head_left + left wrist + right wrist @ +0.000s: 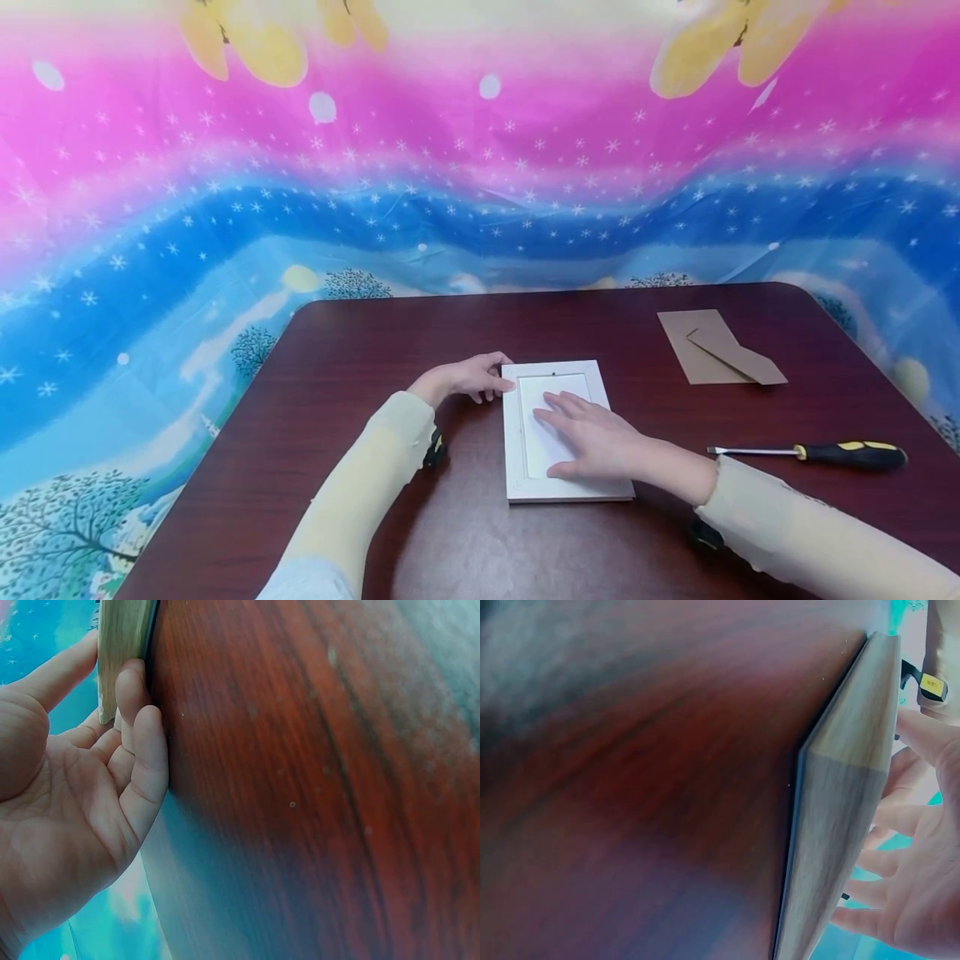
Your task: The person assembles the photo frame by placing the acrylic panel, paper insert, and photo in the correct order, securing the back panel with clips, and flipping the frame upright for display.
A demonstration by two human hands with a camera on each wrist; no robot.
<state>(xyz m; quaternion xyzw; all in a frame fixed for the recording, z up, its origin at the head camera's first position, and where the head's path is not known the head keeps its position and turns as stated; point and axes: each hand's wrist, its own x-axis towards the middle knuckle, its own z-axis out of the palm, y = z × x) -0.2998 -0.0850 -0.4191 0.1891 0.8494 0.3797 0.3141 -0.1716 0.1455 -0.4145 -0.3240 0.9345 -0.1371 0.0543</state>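
A white rectangular frame (512, 450) lies flat on the table, with a white panel (536, 433) inside its raised border. My left hand (474, 377) holds its upper left corner, thumb on top; in the left wrist view the left hand (82, 787) has its fingers at the frame's wooden edge (120, 645). My right hand (600, 437) rests over the panel with fingers spread. From the right wrist, the right hand (922, 847) shows beside the wooden side (832, 817), fingers extended over the face. Small dark tabs stick out from the frame's face there.
A brown backing board (693, 354) with an angled stand leg (742, 360) lies at the back right of the dark red table (390, 333). A flathead screwdriver (851, 454) with a black and yellow handle lies right of the frame. Behind the table hangs a colourful patterned cloth (480, 167).
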